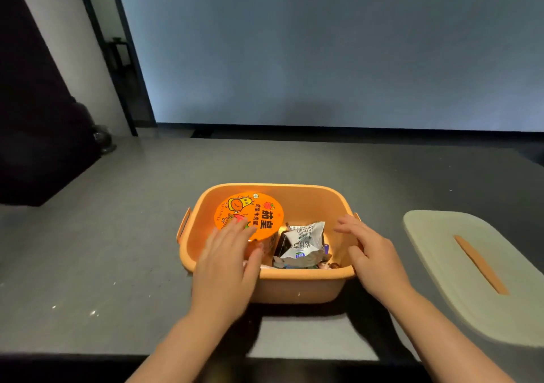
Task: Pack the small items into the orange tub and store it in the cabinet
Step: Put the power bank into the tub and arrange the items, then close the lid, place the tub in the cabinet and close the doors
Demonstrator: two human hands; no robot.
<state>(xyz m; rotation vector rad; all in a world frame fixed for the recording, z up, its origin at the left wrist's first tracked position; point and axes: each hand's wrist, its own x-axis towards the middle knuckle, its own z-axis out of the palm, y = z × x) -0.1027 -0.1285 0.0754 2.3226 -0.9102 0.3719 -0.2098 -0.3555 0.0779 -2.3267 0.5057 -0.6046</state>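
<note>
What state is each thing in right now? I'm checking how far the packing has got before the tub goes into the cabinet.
orange tub: on the table, open, lid off, partly filled.
noodle cup: inside the tub at its left, sealed, tilted.
snack packet: inside the tub, crumpled, sealed.
lid: flat on the table, right of the tub, apart from it.
left hand: open, resting on the noodle cup.
right hand: open, at the tub's right rim, holding nothing.

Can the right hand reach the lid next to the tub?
Probably yes. The right hand hovers open by the right rim of the orange tub, and the pale lid lies flat on the table just to its right. Nothing sits between them.
</note>
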